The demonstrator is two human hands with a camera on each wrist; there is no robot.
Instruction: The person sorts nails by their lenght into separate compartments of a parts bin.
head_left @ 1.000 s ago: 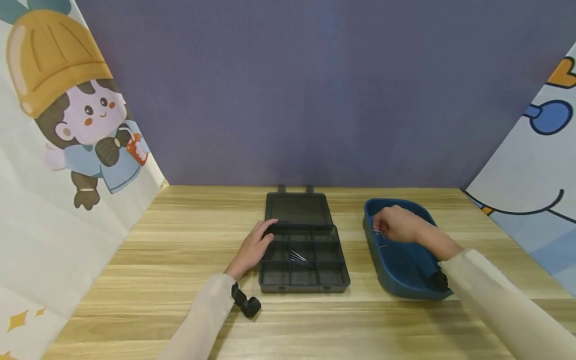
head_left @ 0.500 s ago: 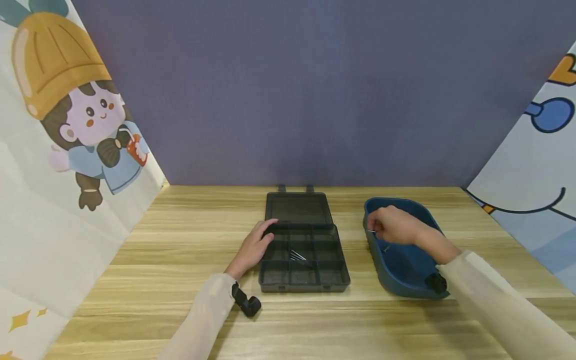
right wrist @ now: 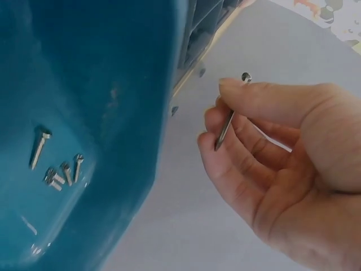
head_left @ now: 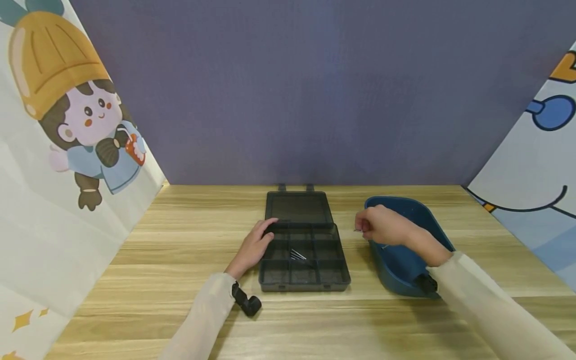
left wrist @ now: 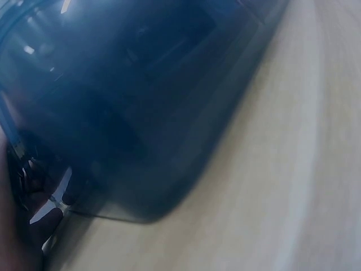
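My right hand (head_left: 382,227) pinches a metal screw (right wrist: 225,125) between thumb and fingers, just beyond the left rim of the blue basin (head_left: 390,282). In the right wrist view its pointed end slants down and its shiny head sticks out above the thumb. My left hand (head_left: 254,247) rests with relaxed fingers at the left edge of a dark see-through compartment box (head_left: 303,288). Several thin silvery pieces (head_left: 297,255) lie in the box's middle compartment. Up close and blurred, the box wall (left wrist: 141,141) fills much of the left wrist view.
Several screws (right wrist: 39,148) of differing length lie on the basin floor in the right wrist view. The box's lid (head_left: 299,207) lies folded back behind it. A purple-grey panel (head_left: 288,95) stands at the back of the wooden table (head_left: 180,240), between printed side walls.
My right hand has moved left, from inside the basin to past its rim, carrying the screw. The basin has shifted slightly. My left hand and the box have stayed put.
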